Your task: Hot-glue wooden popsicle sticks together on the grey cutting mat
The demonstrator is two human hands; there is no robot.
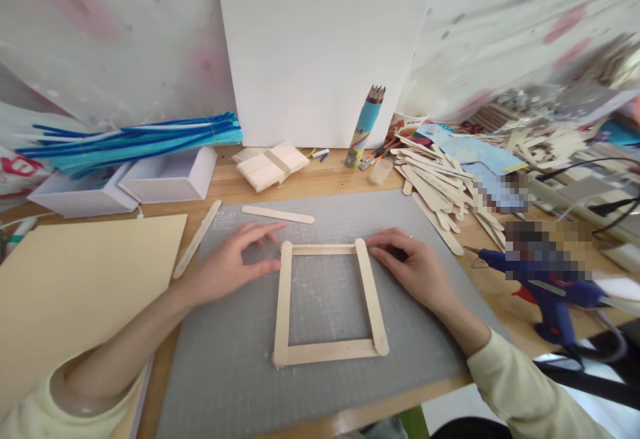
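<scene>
A square frame of craft sticks [283, 305] lies flat on the grey cutting mat [225, 365]. Just off its far left corner is my left hand [237, 262], thumb and forefinger spread apart with nothing between them. My right hand [417, 269] rests at the far right corner, its thumb and forefinger tips drawn close together on the end of the frame. The other fingers of that hand curl underneath and are partly hidden. Beyond the frame, a loose craft stick [278, 215] lies on the mat, and another stick [197, 239] crosses the mat's left edge.
A blue glue gun [550, 292] lies at right, near a heap of craft sticks [440, 182]. Behind the mat are a banded stick bundle [273, 165] and a pencil tube [363, 129]. Blue pipe cleaners [145, 139] lie over white boxes [167, 182]; tan board [90, 279] covers the left.
</scene>
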